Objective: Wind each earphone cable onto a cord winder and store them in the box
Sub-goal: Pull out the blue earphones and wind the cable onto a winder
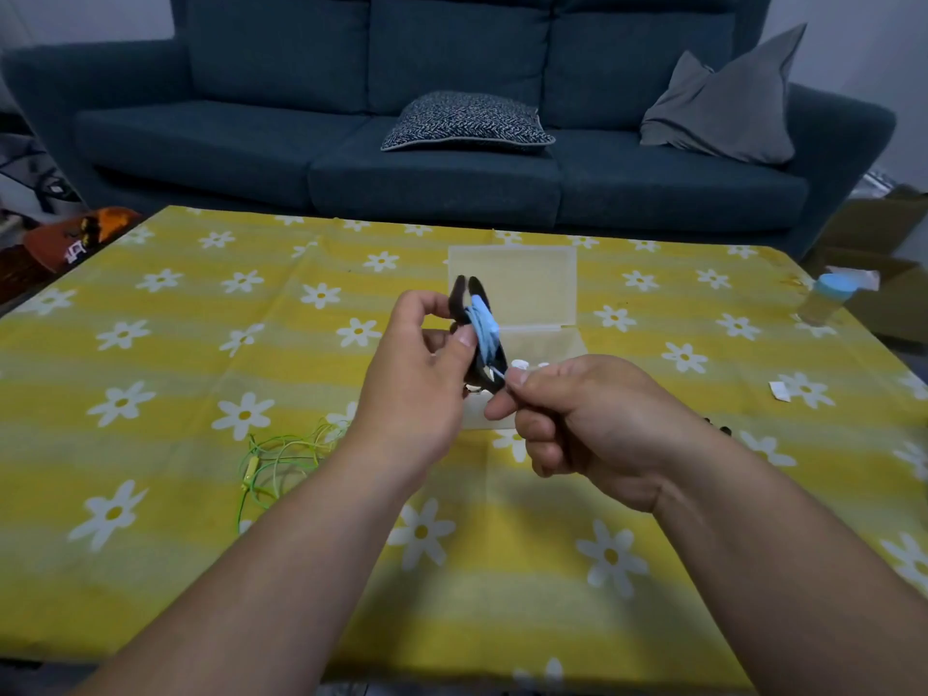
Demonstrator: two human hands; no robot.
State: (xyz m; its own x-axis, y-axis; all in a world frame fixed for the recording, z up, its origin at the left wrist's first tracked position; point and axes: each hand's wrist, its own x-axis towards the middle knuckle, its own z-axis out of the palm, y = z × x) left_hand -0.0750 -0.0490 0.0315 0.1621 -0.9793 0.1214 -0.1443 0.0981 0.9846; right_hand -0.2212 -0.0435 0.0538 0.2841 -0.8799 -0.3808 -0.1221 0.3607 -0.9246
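While the yellow flowered surface (150,494) is spread across most of the view, the clear box (512,288) is seen lying open on it, just beyond both hands, its lid tipped back toward the far edge. To the near left of the hands, a loose green earphone cable (273,457) is left unwound on the surface, well apart from the box.

Above the surface, the black cord winder (474,339) is held upright, its long axis running nearly top to bottom with a slight lean to the right. It is pinched at its left edge by the left hand (422,384), thumb and fingers pressed against it. The blue earphone cable (483,324) is seen wrapped in several turns around the winder's waist.

At the winder's lower end, the cable's free end is pinched between thumb and forefinger of the right hand (577,419), the other fingers curled shut; white earbuds (522,365) show just above that thumb. The winding is judged almost finished. The tail lies directly right of and below the winder, so the closing tuck is best made by the right hand, the box then being reached straight ahead.
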